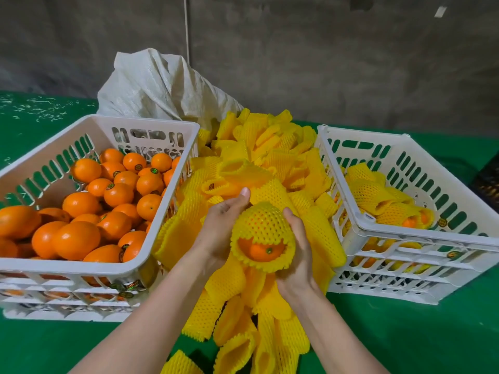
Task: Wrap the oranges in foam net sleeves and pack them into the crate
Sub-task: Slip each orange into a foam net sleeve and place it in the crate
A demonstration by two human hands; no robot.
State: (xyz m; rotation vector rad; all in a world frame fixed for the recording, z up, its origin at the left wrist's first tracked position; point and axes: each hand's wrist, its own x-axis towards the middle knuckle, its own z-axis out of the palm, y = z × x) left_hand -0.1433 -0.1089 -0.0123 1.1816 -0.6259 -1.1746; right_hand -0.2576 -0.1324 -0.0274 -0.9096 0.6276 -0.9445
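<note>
Both hands hold one orange (261, 250) inside a yellow foam net sleeve (260, 224) at the centre. The sleeve covers most of the fruit; its near end gapes and shows the peel. My left hand (221, 225) grips the sleeve's left side, and my right hand (295, 244) holds its right side. A white crate (167, 184) on the left is full of bare oranges (81, 211). Another white crate (405, 233) on the right holds several sleeved oranges (378, 201).
A heap of empty yellow foam sleeves (270, 157) fills the space between the crates and spills toward me. A white woven sack (159, 87) stands behind it. Everything rests on a green table (405, 333). A dark object (488, 182) sits at the far right edge.
</note>
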